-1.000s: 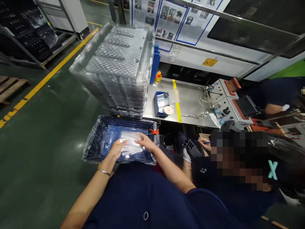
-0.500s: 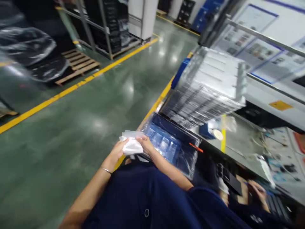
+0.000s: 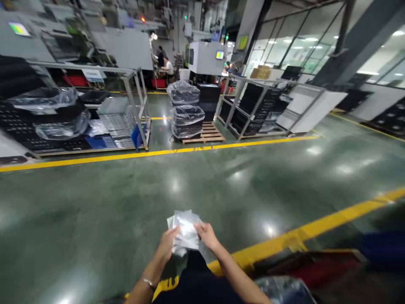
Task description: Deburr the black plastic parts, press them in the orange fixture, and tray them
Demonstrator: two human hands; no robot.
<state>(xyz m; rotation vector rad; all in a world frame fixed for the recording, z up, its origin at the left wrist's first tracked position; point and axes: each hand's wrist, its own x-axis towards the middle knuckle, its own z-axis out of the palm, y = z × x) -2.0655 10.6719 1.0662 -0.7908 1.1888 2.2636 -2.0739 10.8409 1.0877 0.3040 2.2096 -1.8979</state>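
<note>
In front of my body I hold a loose stack of thin, shiny, whitish plastic sheets point(image 3: 187, 230), fanned unevenly at the edges. They look like small clear bags, but blur leaves the kind unsure. My left hand point(image 3: 168, 243), with a bracelet on its wrist, pinches the left side of the stack, thumb on top. Closed on the right side is my right hand point(image 3: 207, 235). The fingers beneath the stack are hidden.
A yellow floor line point(image 3: 265, 249) crosses at right, beside a plastic-covered container point(image 3: 281, 289). Beyond the green floor point(image 3: 126, 202) stand wrapped black stacks point(image 3: 186, 116), a wooden pallet point(image 3: 210, 133) and metal-framed racks point(image 3: 134, 97). Two people point(image 3: 167, 66) are far back.
My view has turned left and up, away from the workbench and white trays toward the aisle. Both hands still hold the sheets, which now look more fanned out.
</note>
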